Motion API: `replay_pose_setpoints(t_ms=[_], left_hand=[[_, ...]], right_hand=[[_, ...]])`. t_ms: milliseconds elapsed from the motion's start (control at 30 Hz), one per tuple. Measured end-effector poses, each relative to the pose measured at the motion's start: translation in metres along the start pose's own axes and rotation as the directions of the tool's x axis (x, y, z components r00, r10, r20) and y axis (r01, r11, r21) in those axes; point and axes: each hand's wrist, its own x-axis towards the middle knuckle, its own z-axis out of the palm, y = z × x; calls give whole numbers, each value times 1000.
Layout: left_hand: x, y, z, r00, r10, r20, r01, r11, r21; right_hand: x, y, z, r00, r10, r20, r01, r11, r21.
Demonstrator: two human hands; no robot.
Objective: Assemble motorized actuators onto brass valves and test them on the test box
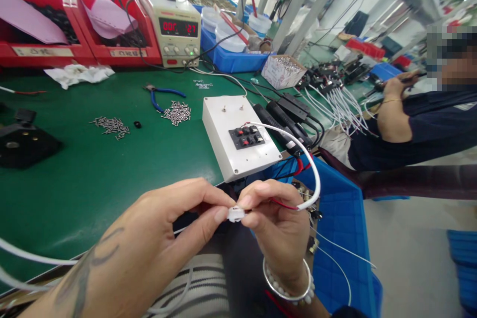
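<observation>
Green bench (85,164) runs across the left, busy at the back: two red bins (33,63) of dark parts, pink sheets in both, then a power supply (177,37) with red digits lit. Right of that, a blue tray (234,63) of tubs and a carton (283,74) of small metal bits.

Nearer in: crumpled tissue (78,75), blue-handled pliers (169,92), pin piles (178,113), a tiny black part (137,124). Pliers touch or nearly touch the right pile — can't tell which.

Connector (236,214), white, is up between the hands, in front of the bench edge. Left hand (164,228) has it pinched, thumb and index; right hand (281,223) pinches the other side, grip narrow on both.

White cable (316,174) arcs from the terminal block (246,138) on the grey box (231,119) down to the right hand, red wire out of its end. Where the wire ends is hidden by fingers.

In the way: grey box just beyond the fingertips, black handles (278,126) tight on its right, blue crate (341,203) beside the right hand. Co-worker (428,124) at far right, near bundled white cables (343,104).
</observation>
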Motion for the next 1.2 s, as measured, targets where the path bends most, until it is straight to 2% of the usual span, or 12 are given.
replay_pose_setpoints(t_ms=[267, 400, 533, 633, 800, 900, 967, 1067, 1133, 1200], left_hand=[[1, 3, 2, 996, -27, -80, 27, 1000, 6], [3, 6, 3, 985, -110, -133, 103, 993, -60], [4, 3, 1, 974, -228, 16, 226, 953, -202], [4, 0, -1, 955, -261, 142, 289, 925, -247], [6, -4, -2, 914, -337, 225, 387, 892, -234], [7, -8, -4, 893, -333, 301, 417, 866, -277], [6, -9, -6, 900, -320, 295, 402, 871, -282], [3, -10, -7, 941, -266, 208, 310, 924, -223], [0, -8, -5, 982, -162, 94, 173, 977, -127], [-3, -6, 0, 999, -1, -48, 3, 1000, 30]], right_hand=[[-1, 1, 1, 1000, 14, -13, -14, 1000, 9], [-2, 0, 2, 1000, 15, 11, -15, 1000, 18], [-3, 0, 2, 998, -35, 47, 37, 998, -43], [-3, 0, 2, 996, -52, 76, 59, 994, -88], [-4, 2, 3, 993, -40, 113, 53, 992, -113], [-4, 2, 3, 993, -44, 114, 58, 991, -120], [-3, 3, 2, 994, -49, 98, 59, 993, -103], [-3, 4, 1, 997, -41, 72, 46, 997, -65], [-3, 5, 1, 997, -38, 61, 40, 998, -39], [-4, 7, 2, 999, -24, 45, 25, 1000, -16]])
